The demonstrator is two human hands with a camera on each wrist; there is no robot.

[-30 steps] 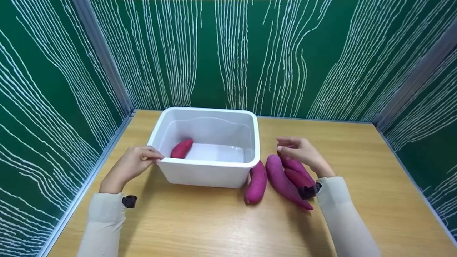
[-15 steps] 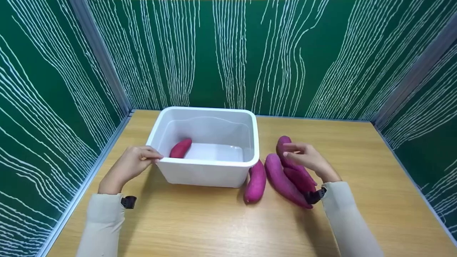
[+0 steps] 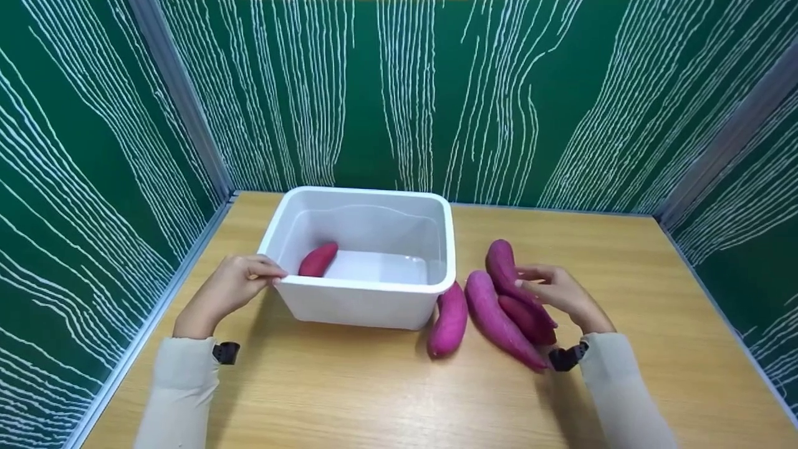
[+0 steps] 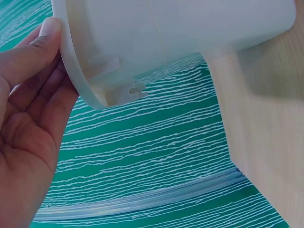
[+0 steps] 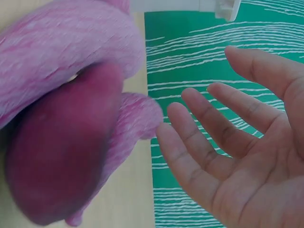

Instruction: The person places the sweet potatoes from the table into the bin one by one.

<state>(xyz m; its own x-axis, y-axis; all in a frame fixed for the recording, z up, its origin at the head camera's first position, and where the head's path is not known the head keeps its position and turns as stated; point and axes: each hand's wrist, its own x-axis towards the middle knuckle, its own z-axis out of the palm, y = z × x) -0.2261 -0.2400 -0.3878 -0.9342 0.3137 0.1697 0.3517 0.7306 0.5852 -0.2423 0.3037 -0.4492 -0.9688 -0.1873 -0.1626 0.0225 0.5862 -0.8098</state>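
Note:
With thumb and fingers my left hand [image 3: 227, 287] pinches the near-left corner rim of a white plastic bin [image 3: 355, 305]; the left wrist view shows that thumb [image 4: 50, 28] on the rim. Inside the bin, a small red sweet potato [image 3: 318, 259] lies against the left side. My right hand [image 3: 564, 296] is beside the far purple sweet potato [image 3: 504, 265], and its fingers [image 5: 209, 114] are spread, holding nothing in the right wrist view. A short dark red sweet potato [image 3: 525, 318] lies between that one and a long purple sweet potato [image 3: 499, 324].
Another purple sweet potato [image 3: 449, 324] lies against the bin's near-right corner. Everything stands on a wooden table [image 3: 349, 386], bounded by green panels [image 3: 355, 93] with white wavy lines and grey metal frame bars [image 3: 181, 87].
My right hand has drawn back to the right and toward me, uncovering the far purple sweet potato. My left hand and the bin have stayed in place.

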